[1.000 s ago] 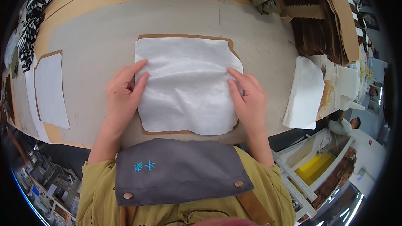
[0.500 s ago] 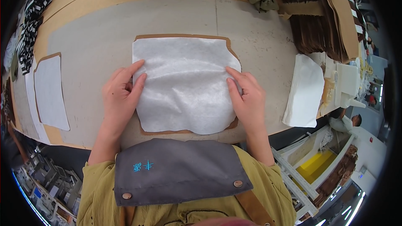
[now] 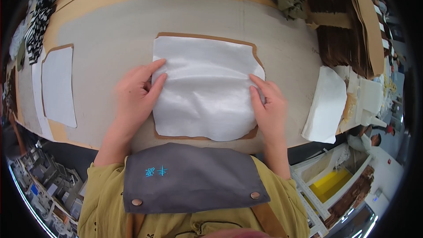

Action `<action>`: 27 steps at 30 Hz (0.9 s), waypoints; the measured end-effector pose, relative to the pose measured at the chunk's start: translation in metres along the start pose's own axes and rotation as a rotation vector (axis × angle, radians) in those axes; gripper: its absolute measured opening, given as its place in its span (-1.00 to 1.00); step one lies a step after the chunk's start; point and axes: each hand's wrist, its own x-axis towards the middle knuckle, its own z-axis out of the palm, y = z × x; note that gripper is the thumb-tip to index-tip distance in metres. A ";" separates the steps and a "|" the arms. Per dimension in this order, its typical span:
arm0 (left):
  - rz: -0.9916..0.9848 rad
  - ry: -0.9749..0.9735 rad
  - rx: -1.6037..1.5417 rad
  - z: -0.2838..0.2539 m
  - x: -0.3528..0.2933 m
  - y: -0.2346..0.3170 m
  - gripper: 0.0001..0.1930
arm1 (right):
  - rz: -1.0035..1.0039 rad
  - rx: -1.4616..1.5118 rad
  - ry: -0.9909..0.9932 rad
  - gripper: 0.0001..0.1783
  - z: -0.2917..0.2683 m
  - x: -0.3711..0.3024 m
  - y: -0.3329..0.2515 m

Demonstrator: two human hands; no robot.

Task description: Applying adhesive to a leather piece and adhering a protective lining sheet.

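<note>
A white, slightly shiny sheet (image 3: 205, 105) lies over a brown piece (image 3: 205, 37), whose edge shows along the top, at the right corner and at the bottom. My left hand (image 3: 139, 94) has the left edge of the sheet between its fingers, index finger and thumb showing on top. At the opposite edge, my right hand (image 3: 269, 105) grips in the same way. Creases run across the sheet between both hands. The remaining fingers of each hand are partly hidden.
The pair lies on a grey-topped table (image 3: 105, 26). On the left is another white sheet with a brown border (image 3: 59, 88). To the right are a stack of white sheets (image 3: 326, 105) and a tied bundle of brown pieces (image 3: 335, 39). Dark green cloth (image 3: 288, 0) sits at the back.
The view has shifted a little, so the sheet and both hands appear further right. The sheet looks slightly turned, and both hands keep their places at its edges.
</note>
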 end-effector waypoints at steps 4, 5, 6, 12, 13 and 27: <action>-0.016 -0.010 -0.011 -0.003 -0.001 -0.003 -0.68 | -0.034 -0.002 -0.029 -0.74 0.003 0.000 0.000; -0.002 -0.006 -0.002 -0.005 -0.003 -0.006 -0.69 | -0.015 -0.006 -0.027 -0.73 0.006 0.000 0.000; -0.014 0.019 0.013 -0.004 -0.002 -0.005 -0.69 | 0.007 -0.034 -0.010 -0.72 0.003 0.000 -0.002; 0.013 0.018 -0.084 0.000 -0.002 -0.007 -0.70 | 0.026 -0.082 -0.029 -0.71 -0.001 -0.001 -0.001; 0.006 0.030 -0.096 -0.002 -0.003 -0.008 -0.70 | 0.016 -0.082 -0.035 -0.71 0.001 -0.001 -0.003; 0.040 0.029 -0.055 0.002 0.002 -0.008 -0.67 | -0.007 -0.092 -0.013 -0.70 -0.002 -0.002 -0.003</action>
